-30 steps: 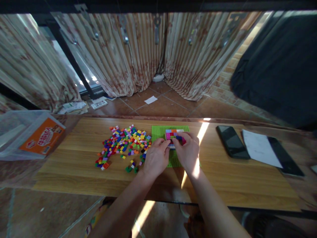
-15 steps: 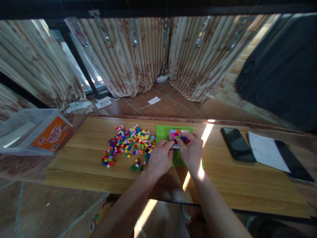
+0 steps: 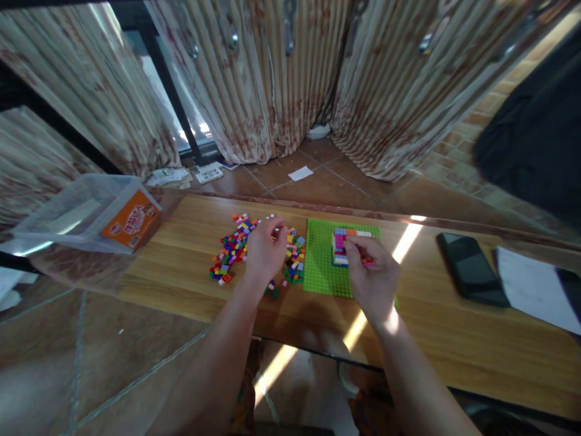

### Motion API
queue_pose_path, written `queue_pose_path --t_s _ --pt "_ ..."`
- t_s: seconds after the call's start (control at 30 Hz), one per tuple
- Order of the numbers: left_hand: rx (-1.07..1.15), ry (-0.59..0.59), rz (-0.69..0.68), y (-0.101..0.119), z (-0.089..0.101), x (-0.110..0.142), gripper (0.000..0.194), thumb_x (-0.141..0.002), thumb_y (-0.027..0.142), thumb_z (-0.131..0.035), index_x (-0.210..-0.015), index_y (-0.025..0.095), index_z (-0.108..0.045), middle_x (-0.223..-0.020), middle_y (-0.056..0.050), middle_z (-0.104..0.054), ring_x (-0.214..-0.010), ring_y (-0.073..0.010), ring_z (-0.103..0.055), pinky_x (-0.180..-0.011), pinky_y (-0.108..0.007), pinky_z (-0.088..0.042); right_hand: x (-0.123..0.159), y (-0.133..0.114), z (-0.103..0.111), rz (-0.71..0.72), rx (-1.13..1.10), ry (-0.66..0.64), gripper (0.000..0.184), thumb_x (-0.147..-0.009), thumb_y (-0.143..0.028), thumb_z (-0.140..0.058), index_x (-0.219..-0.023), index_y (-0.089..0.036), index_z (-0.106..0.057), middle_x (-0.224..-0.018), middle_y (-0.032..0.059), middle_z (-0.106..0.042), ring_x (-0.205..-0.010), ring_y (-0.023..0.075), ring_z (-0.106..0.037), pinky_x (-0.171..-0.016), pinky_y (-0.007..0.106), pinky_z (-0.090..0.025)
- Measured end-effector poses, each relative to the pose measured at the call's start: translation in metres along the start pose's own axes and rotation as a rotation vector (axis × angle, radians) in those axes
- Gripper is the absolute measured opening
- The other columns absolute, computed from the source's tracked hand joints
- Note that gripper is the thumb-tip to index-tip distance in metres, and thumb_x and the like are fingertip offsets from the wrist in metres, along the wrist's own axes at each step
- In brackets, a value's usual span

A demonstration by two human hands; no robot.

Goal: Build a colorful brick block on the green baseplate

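Observation:
A low structure of stacked toy bricks [image 3: 339, 243], with pink, blue, orange and white parts, sits on the green baseplate [image 3: 320, 266]. Over its right side is my right hand [image 3: 374, 272], thumb and forefinger drawn together at the bricks. Whatever lies between those fingertips is too small to make out, and the palm hides part of the structure. My left hand [image 3: 265, 251] hovers above a pile of loose toy bricks [image 3: 233, 247] in many colours, fingers bent, with a gap between thumb and forefinger. Nothing shows in it.
Left of the wooden table [image 3: 167, 260] stands a clear plastic box [image 3: 86, 218] with an orange label. Toward the right lie a dark phone [image 3: 472, 269] and a sheet of white paper [image 3: 531, 287]. Patterned curtains [image 3: 272, 85] hang beyond the table's far edge.
My left hand has left the brick structure and moved left over the loose pile. The right hand stays at the structure. The camera view has shifted left and down.

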State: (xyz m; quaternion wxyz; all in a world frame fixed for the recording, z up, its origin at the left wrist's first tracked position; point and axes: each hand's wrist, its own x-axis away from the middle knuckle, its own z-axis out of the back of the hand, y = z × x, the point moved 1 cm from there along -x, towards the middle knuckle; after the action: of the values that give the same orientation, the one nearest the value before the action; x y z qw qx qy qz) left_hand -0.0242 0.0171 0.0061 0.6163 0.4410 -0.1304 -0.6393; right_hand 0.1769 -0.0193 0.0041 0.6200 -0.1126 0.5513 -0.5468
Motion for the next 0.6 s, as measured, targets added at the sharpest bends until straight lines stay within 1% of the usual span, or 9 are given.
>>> queue_pose_path --t_s 0.1,0.13,0.17,0.23,0.33,0.43,0.5,0.6 --pt "-0.008 0.050 0.070 -0.011 0.009 -0.005 0.021 -0.083 0.016 -0.058 -0.100 0.015 -0.069 -0.095 -0.006 -0.073 -0.088 -0.0173 -0.066 -0.083 -0.029 -0.052 0.015 -0.008 -0.014 0.075 0.016 -0.286 0.017 -0.091 -0.024 -0.054 -0.092 -0.022 -0.070 -0.088 0.0039 -0.068 -0.077 0.0162 -0.062 -0.071 0.030 -0.050" --pt "-0.003 0.061 0.082 -0.014 0.012 -0.006 0.021 -0.082 0.016 -0.058 -0.099 0.015 -0.070 -0.096 -0.006 -0.073 -0.087 -0.0170 -0.066 -0.082 -0.028 -0.052 0.020 -0.009 -0.019 0.107 0.028 -0.364 0.017 -0.091 -0.024 -0.054 -0.093 -0.022 -0.070 -0.089 0.0044 -0.068 -0.080 0.0171 -0.062 -0.074 0.031 -0.050" --pt "0.000 0.069 0.090 -0.016 0.013 -0.006 0.020 -0.082 0.016 -0.059 -0.098 0.015 -0.070 -0.096 -0.006 -0.073 -0.087 -0.0169 -0.066 -0.083 -0.028 -0.052 0.025 -0.009 -0.024 0.135 0.045 -0.434 0.017 -0.090 -0.023 -0.054 -0.094 -0.023 -0.071 -0.092 0.0050 -0.068 -0.084 0.0183 -0.062 -0.076 0.032 -0.050" --pt "0.001 0.070 0.099 -0.019 0.016 -0.006 0.020 -0.081 0.016 -0.059 -0.098 0.016 -0.070 -0.097 -0.006 -0.073 -0.089 -0.0169 -0.066 -0.084 -0.028 -0.052 0.033 -0.008 -0.033 0.168 0.083 -0.534 0.018 -0.089 -0.023 -0.055 -0.097 -0.023 -0.071 -0.096 0.0063 -0.068 -0.090 0.0203 -0.061 -0.081 0.033 -0.050" --pt "-0.017 0.027 0.105 -0.020 0.018 -0.005 0.021 -0.083 0.018 -0.057 -0.099 0.015 -0.070 -0.098 -0.007 -0.073 -0.089 -0.0171 -0.067 -0.085 -0.028 -0.052 0.036 -0.005 -0.044 0.147 0.137 -0.584 0.021 -0.089 -0.023 -0.053 -0.101 -0.022 -0.071 -0.099 0.0072 -0.067 -0.093 0.0218 -0.059 -0.084 0.035 -0.049" --pt "-0.072 -0.082 0.093 -0.018 0.018 -0.003 0.021 -0.084 0.018 -0.055 -0.098 0.014 -0.071 -0.098 -0.007 -0.073 -0.087 -0.0176 -0.067 -0.086 -0.029 -0.051 0.035 -0.005 -0.052 0.110 0.187 -0.570 0.024 -0.090 -0.023 -0.051 -0.105 -0.023 -0.070 -0.102 0.0080 -0.065 -0.095 0.0227 -0.058 -0.086 0.036 -0.049" --pt "-0.113 -0.143 0.083 -0.017 0.019 -0.001 0.022 -0.084 0.017 -0.054 -0.098 0.015 -0.071 -0.098 -0.007 -0.074 -0.089 -0.0182 -0.067 -0.086 -0.030 -0.051 0.033 -0.008 -0.058 0.116 0.217 -0.570 0.025 -0.089 -0.022 -0.052 -0.106 -0.024 -0.071 -0.105 0.0087 -0.063 -0.097 0.0234 -0.057 -0.086 0.037 -0.048" --pt "-0.151 -0.170 0.075 -0.015 0.020 0.001 0.023 -0.085 0.018 -0.054 -0.100 0.015 -0.071 -0.099 -0.007 -0.073 -0.091 -0.0186 -0.067 -0.088 -0.030 -0.051 0.031 -0.014 -0.065 0.132 0.274 -0.595 0.024 -0.088 -0.021 -0.053 -0.103 -0.024 -0.072 -0.106 0.0098 -0.060 -0.098 0.0245 -0.055 -0.086 0.039 -0.047"
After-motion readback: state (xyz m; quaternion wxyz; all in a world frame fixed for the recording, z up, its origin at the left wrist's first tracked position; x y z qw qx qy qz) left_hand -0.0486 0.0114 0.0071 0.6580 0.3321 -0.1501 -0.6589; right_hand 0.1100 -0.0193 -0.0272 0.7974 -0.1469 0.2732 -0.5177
